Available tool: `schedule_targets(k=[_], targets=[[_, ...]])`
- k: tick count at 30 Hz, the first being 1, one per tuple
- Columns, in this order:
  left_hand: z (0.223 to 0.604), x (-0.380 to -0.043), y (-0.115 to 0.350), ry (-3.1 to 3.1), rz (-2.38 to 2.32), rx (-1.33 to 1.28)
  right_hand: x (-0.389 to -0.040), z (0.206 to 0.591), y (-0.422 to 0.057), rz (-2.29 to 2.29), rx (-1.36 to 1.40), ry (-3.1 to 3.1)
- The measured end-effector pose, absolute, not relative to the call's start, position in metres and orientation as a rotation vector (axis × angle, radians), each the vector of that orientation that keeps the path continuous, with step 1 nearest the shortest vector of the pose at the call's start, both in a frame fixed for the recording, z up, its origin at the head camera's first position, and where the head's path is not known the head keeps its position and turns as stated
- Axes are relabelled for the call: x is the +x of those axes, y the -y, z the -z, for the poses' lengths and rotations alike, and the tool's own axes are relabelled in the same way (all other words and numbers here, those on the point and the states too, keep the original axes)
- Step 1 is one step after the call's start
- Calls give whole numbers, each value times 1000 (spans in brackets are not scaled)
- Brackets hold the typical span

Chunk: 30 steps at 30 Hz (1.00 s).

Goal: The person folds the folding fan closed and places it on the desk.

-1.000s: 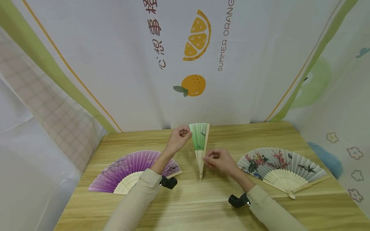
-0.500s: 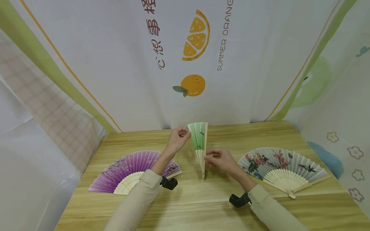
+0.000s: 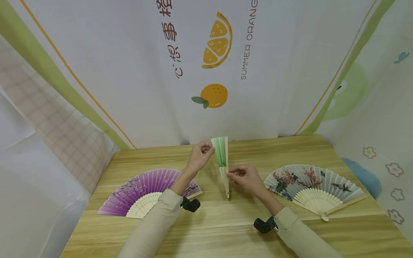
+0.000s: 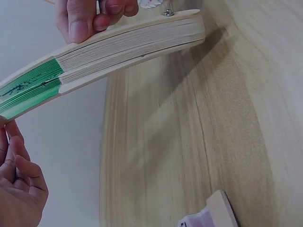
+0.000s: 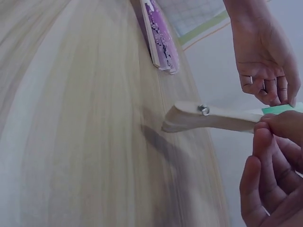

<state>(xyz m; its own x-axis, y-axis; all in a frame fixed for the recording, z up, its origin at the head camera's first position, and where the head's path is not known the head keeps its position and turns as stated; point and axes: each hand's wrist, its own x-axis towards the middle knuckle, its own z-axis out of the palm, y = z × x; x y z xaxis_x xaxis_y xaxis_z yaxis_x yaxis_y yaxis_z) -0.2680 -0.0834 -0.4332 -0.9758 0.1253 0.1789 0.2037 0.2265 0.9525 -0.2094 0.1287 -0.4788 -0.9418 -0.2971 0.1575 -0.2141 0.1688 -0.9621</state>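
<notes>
A green folding fan with pale wooden ribs stands nearly folded between my hands, its pivot end pointing down and towards me. My left hand pinches its upper left edge, at the green part. Lower on the right, the thumb and fingers of my right hand grip the outer rib. In the left wrist view the pleats of the fan lie stacked between two guard ribs, a narrow gap showing among them. A metal rivet shows at the pivot end in the right wrist view, with a shadow on the wood below.
An open purple fan lies on the wooden table to the left, partly covered by my left sleeve. Right of my right hand lies an open white fan with flowers. A printed curtain hangs behind the table.
The green fan has narrowed as its right rib came leftward towards my left hand. Its pivot end has shifted slightly right. Both hands keep their hold and barely move.
</notes>
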Motion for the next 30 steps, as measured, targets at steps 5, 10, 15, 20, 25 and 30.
schedule_targets(k=[5, 10, 15, 20, 25, 30], targets=[[434, -267, 84, 2414, 1908, -333, -212, 481, -130, 1894, -517, -2268], [435, -267, 84, 2416, 1914, -346, -214, 484, -133, 1902, -496, -2157], [437, -265, 87, 2397, 1897, -357, -213, 484, -133, 1924, -487, -2125], [439, -265, 86, 2398, 1876, -335, -212, 482, -131, 1951, -517, -2117], [433, -262, 83, 2398, 1853, -345, -211, 480, -127, 1941, -504, -2158], [431, -260, 82, 2417, 1877, -351, -210, 477, -124, 1925, -489, -2175]])
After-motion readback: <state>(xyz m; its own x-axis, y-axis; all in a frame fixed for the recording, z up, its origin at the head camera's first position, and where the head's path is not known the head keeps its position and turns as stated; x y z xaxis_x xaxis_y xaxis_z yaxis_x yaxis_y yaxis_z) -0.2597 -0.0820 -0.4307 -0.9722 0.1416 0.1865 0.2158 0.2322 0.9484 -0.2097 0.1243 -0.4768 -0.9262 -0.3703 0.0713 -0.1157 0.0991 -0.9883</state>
